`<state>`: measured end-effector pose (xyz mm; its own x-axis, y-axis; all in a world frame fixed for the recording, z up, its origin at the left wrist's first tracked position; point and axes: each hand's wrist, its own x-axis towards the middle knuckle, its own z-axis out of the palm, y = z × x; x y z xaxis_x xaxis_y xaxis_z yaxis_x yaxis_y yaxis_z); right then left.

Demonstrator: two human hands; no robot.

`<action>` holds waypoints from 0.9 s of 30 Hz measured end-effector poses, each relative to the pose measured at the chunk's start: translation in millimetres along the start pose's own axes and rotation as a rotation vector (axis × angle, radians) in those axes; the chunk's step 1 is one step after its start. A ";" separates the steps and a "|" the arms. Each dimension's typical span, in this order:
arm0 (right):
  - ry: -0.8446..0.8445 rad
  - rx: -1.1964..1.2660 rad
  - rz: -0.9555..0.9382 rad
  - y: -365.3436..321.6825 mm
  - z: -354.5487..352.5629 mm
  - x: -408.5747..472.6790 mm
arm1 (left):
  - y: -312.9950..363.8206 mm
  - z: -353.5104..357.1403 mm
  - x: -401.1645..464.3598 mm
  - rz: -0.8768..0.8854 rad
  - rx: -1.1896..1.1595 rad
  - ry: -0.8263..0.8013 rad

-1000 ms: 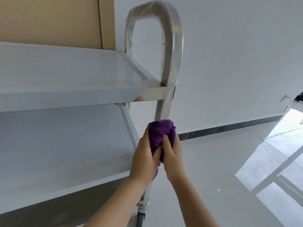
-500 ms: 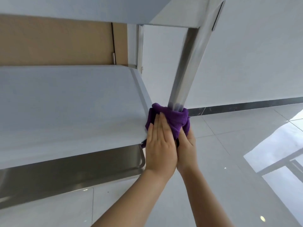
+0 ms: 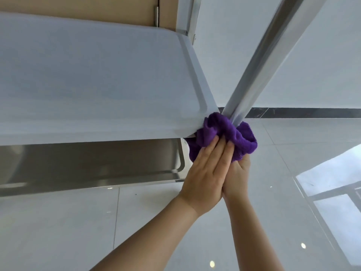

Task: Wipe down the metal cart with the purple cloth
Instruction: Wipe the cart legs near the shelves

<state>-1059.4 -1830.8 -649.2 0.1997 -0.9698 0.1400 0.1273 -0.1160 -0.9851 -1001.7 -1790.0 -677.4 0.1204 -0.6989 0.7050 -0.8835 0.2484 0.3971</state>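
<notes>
At the corner where the metal cart's upright post (image 3: 259,71) meets a shelf (image 3: 97,75), the left hand (image 3: 207,173) presses flat-fingered and the right hand (image 3: 237,173) grips the purple cloth (image 3: 224,133) bunched around the post; firm, even pressure right into that joint would likely clean best.

An indoor room is seen, bare and freshly finished, its exact kind not told. Glossy pale floor tiles (image 3: 293,192) are spread below the hands (image 3: 207,173), with window light mirrored to their right. A plain white wall (image 3: 322,65) with dark skirting (image 3: 293,112) is caught beyond them; a tan door (image 3: 97,8) is glimpsed up left.
</notes>
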 end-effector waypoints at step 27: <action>0.033 0.125 0.181 141.6 -3.2 -25.5 | -58.4 73.7 -90.3 -0.479 0.177 -0.460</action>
<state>-1049.6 -1823.2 -792.6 0.1982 -0.9792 -0.0431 0.2122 0.0858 -0.9734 -994.3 -1790.8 -807.6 0.3464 -0.9277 0.1390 -0.8461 -0.2450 0.4733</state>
